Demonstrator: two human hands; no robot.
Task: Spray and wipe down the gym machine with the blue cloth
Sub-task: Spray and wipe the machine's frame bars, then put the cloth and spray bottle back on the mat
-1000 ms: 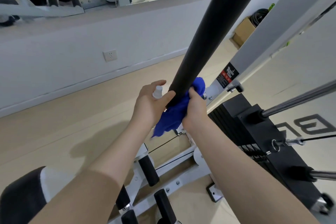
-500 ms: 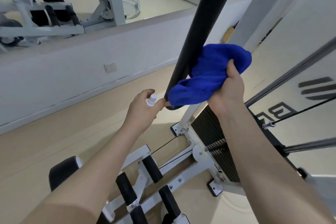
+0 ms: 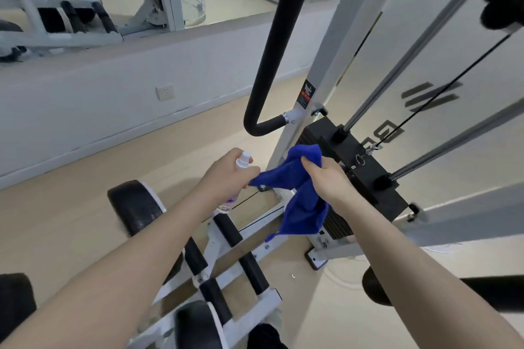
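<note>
My right hand grips the blue cloth, which hangs loose in front of the machine's white frame, off the black padded bar. My left hand holds a small white-capped spray bottle and its thumb and fingertips touch a corner of the cloth. The curved lower end of the bar is above both hands. The black weight stack sits just right of my right hand.
Black foam rollers and white bars of the leg section lie below my arms. Steel guide rods and a cable rise at right. A white wall with a socket and a mirror above it is at left.
My right hand has come down off the black bar with the cloth, from beside it to below its curved end. The left hand has met the cloth's corner.
</note>
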